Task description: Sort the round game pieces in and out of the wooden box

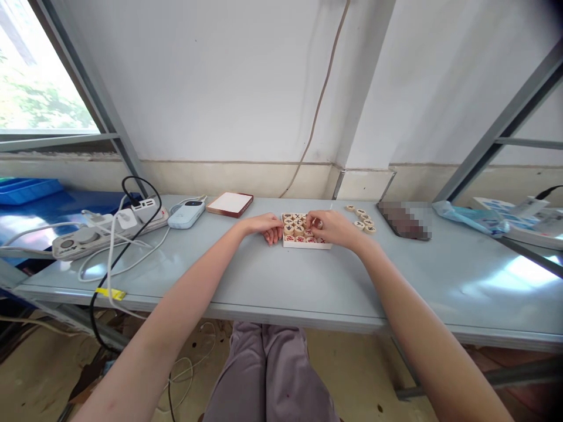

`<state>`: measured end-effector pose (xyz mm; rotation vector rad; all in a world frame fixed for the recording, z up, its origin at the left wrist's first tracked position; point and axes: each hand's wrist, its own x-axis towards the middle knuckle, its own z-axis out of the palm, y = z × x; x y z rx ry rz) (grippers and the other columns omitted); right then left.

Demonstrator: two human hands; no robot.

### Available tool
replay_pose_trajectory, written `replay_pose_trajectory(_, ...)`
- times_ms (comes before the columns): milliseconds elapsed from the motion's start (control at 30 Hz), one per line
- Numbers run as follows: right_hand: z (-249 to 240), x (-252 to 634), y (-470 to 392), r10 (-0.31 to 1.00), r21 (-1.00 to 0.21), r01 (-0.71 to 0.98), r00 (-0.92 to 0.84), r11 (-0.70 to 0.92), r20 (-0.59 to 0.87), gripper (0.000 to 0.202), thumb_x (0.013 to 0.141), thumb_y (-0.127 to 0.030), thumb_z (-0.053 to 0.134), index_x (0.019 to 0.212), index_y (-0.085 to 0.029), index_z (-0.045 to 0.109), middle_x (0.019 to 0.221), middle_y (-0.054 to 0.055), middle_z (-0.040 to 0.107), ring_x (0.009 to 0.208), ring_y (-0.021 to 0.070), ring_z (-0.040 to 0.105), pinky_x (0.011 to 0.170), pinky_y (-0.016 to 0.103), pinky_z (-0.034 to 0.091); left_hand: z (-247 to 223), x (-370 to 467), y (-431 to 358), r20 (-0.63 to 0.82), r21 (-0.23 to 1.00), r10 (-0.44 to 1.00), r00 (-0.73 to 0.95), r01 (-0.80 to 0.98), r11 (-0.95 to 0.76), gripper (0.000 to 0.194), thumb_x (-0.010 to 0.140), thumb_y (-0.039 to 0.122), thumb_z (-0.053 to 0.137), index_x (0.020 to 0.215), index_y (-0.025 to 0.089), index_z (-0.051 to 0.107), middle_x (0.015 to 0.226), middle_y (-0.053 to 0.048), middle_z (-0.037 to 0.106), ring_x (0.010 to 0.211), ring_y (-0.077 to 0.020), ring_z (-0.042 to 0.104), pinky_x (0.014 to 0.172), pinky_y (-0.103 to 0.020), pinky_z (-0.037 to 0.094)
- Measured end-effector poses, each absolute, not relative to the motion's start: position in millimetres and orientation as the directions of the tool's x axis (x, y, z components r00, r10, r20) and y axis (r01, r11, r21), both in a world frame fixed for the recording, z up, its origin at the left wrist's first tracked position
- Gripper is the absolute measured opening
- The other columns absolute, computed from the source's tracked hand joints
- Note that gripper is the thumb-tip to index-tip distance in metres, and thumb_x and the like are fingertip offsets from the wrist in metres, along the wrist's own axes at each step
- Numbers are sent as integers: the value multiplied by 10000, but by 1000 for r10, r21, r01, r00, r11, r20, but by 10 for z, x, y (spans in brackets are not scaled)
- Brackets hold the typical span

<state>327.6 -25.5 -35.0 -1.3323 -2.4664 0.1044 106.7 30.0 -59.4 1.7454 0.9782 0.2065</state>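
Observation:
A white box (307,245) holds rows of round wooden pieces (288,229) with red or black characters. Against its left side rests my left hand (266,226), fingers curled loosely, with no piece visible in it. My right hand (328,227) is over the right part of the box, its fingers pinched on a round wooden piece (319,224); it hides some of the pieces below. Several more round pieces (368,222) lie on the table to the right of my right hand.
A box lid (230,204) lies behind my left hand. Further left are a light blue device (187,214) and a power strip (105,231) with cables. On the right lie a dark phone (403,223) and a blue plastic bag (468,215). The grey table's (290,287) front edge is near my legs.

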Motion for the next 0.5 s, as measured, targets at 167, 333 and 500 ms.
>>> replay_pose_trajectory(167, -383, 3230, -257, 818, -233, 788, -513, 569, 261, 148, 742, -288, 534, 854, -210, 591, 787, 10, 628, 670, 139, 529, 589, 239, 342, -595, 1080, 310, -336, 845, 692, 639, 529, -77, 325, 791, 381, 484, 638, 108, 573, 529, -55, 627, 461, -131, 586, 528, -248, 475)
replay_pose_trajectory(333, -416, 3202, -239, 809, -212, 786, -526, 580, 261, 171, 757, -319, 537, 871, -205, 594, 807, 18, 624, 680, 141, 525, 599, 245, 337, -598, 1101, 303, -336, 820, 707, 622, 563, -106, 341, 799, 388, 478, 624, 108, 565, 521, -51, 622, 447, -126, 581, 512, -238, 468)
replay_pose_trajectory(500, -414, 3219, -234, 814, -216, 789, -525, 575, 249, 187, 778, -345, 520, 879, -209, 601, 779, 18, 624, 667, 141, 523, 595, 246, 339, -590, 1103, 288, -335, 816, 711, 618, 567, -108, 325, 807, 352, 461, 617, 107, 558, 510, -51, 617, 431, -132, 577, 496, -243, 463)
